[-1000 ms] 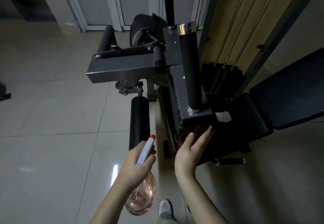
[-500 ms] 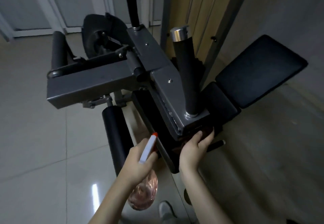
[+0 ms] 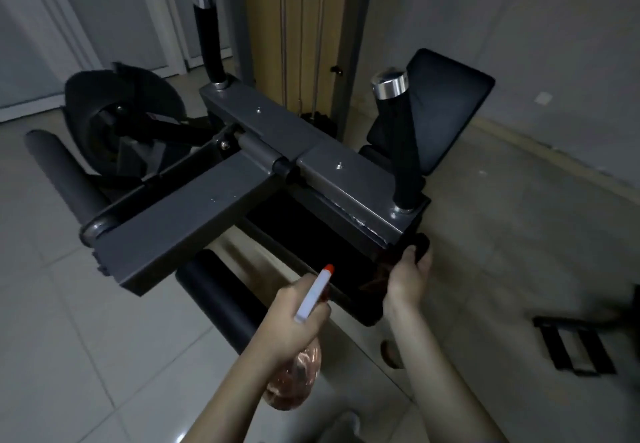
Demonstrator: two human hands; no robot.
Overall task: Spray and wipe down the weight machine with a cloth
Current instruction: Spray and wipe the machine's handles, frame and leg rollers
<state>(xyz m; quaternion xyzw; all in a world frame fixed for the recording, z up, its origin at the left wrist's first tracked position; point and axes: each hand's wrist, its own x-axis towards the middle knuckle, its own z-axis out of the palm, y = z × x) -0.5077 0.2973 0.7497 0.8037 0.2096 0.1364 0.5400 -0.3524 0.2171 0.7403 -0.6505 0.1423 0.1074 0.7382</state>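
Grey steel weight machine (image 3: 221,207) ahead. My left hand (image 3: 294,318) grips the spray bottle (image 3: 298,370); right hand (image 3: 408,276) presses what looks like a dark cloth (image 3: 384,269) under the frame's near end.

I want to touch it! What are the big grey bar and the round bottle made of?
The grey bar looks like painted metal: flat faces, hard edges, a dull sheen. The bottle in the left hand seems clear plastic, since pinkish liquid shows through.
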